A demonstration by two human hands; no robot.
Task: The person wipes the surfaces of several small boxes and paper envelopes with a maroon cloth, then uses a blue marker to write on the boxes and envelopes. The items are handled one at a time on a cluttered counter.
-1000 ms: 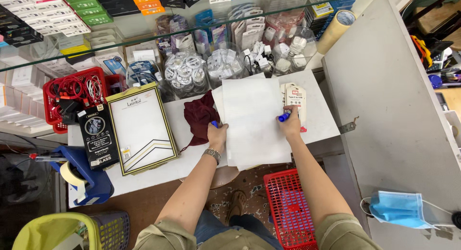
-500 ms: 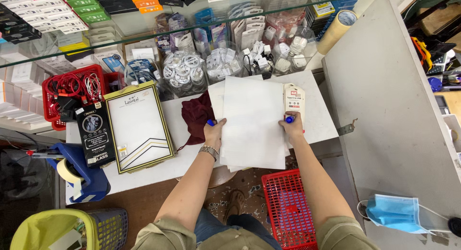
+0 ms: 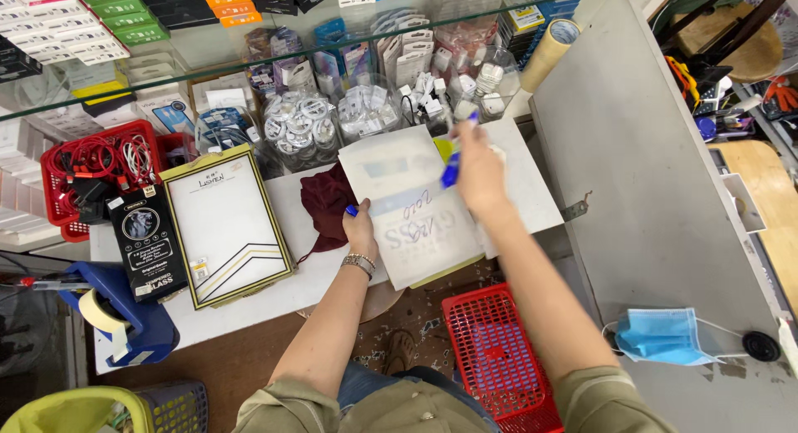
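From my remote seat, my right hand (image 3: 480, 174) is smeared by motion blur, so I cannot tell how its fingers sit on the blue pen (image 3: 450, 169). The hand hides part of the white packet (image 3: 411, 209), and the packet covers much of the maroon cloth (image 3: 326, 202). My left hand (image 3: 361, 231) shows only its back. The red basket (image 3: 499, 358) runs off the bottom edge. Small items in the clear jars (image 3: 299, 125) are too tiny to identify.
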